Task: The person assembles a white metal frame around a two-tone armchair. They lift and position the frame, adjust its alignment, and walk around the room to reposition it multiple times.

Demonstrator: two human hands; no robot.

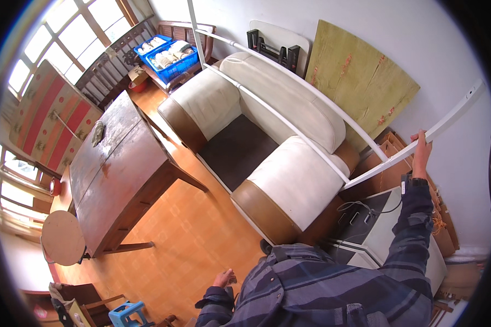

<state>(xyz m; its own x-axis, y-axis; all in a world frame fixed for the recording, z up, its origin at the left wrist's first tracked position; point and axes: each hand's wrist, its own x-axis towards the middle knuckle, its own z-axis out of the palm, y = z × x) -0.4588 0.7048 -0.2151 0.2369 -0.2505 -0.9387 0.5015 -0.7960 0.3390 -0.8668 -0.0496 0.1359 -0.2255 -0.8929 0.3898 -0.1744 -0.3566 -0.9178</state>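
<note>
My right hand (421,155) is closed around the wide end bar of a white metal tube frame (451,116). From there the frame's long thin rails run up and left across the armchair (281,180), toward another upright at the top. The armchair has cream cushions, brown arm fronts and a dark seat. Low in the view, my left hand (224,278) hangs beside my body above the tiled floor. Its fingers are loosely bent and somewhat apart, and I see nothing in them.
A worn wooden table (120,158) stands left of the armchair, with a round stool (63,237) beside it. A yellowish board (360,82) leans on the wall. Under my right arm sits a grey-white cabinet (373,226) with cables. Blue crates (172,64) stand at the back.
</note>
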